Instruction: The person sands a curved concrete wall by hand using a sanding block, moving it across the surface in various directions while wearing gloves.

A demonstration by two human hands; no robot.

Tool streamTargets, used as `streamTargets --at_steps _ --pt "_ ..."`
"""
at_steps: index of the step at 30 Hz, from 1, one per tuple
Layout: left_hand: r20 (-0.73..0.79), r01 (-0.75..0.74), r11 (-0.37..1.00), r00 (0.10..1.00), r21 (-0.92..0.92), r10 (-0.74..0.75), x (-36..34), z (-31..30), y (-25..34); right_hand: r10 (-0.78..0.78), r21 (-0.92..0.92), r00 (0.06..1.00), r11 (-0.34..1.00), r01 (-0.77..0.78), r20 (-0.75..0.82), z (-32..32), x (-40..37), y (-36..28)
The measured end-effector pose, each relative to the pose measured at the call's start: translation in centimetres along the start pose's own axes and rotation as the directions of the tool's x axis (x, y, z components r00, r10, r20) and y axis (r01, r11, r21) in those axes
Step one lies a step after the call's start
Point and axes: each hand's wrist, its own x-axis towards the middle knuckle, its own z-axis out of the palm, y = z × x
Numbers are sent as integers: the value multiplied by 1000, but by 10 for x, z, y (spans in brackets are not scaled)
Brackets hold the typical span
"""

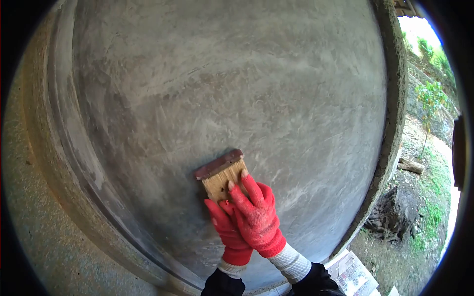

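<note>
A flat wooden block (219, 185) with a dark red strip along its top edge lies tilted against the grey plastered wall (296, 118). My left hand (228, 237), in a red glove, is closed around the block's lower end; most of its fingers are hidden. Over it lies my right hand (259, 222), also red-gloved, with bare fingertips pressed on the wood. The strip touches the wall surface, which has lighter and darker smears.
A raised, stepped border (74, 133) curves along the wall's left side, and a rough edge (390, 113) bounds the right. Outdoors at right are a dark stump (395, 212), a short log (411, 166), a small tree (430, 101) and printed paper (353, 274) on the ground.
</note>
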Motion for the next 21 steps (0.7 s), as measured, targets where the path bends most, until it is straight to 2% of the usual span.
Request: streamTargets --at_steps 1,2,3,4,5,7,8,9,10,12,13,14,16,17,19,21 --pt "-92 -90 987 990 131 103 8 -7 13 2 78 1000 997 -1 -7 -5 8 0" --pt "-172 -165 949 961 267 215 15 -11 20 -6 62 1000 998 7 -14 -11 10 -1" --pt "-272 -242 910 900 336 340 10 4 4 -15 133 997 991 6 71 -16 9 -2" --pt "-270 -268 882 882 387 387 0 8 -5 -29 197 988 980 -2 154 -21 5 -2" --pt "-253 -279 859 876 430 411 -8 10 -11 -89 166 968 985 50 237 -18 -14 2" --pt "-218 -283 839 882 465 418 -30 13 -21 -127 152 957 984 89 263 -11 -60 3" --pt "-201 -285 830 885 479 420 -39 11 -26 -230 214 937 961 175 263 -5 -83 8" --pt "-186 -284 824 890 489 417 -48 8 -28 -374 23 927 927 373 36 11 -100 2" --pt "-171 -284 817 893 501 416 -55 5 -30 -380 -4 924 925 381 35 0 -90 2" --pt "-156 -289 803 893 521 422 -53 -1 -32 -319 178 901 944 276 293 -23 -80 -9" --pt "-176 -287 794 882 536 437 -44 -3 -30 -219 259 937 954 148 271 -19 -88 -4" --pt "-211 -277 780 863 561 458 -26 -7 -23 -228 255 937 954 160 266 -25 -82 -6" --pt "-283 -249 770 828 588 484 9 -23 -4 -42 219 975 976 -8 219 -46 -67 -19" --pt "-289 -249 772 826 585 484 22 -40 11 -18 202 976 979 -27 219 -53 -64 -21" --pt "-247 -255 872 892 419 379 62 -72 52 6 221 977 974 -54 214 -57 -76 -19" --pt "-215 -265 865 899 426 381 46 -66 32 69 218 968 968 -123 242 -63 -91 -18"
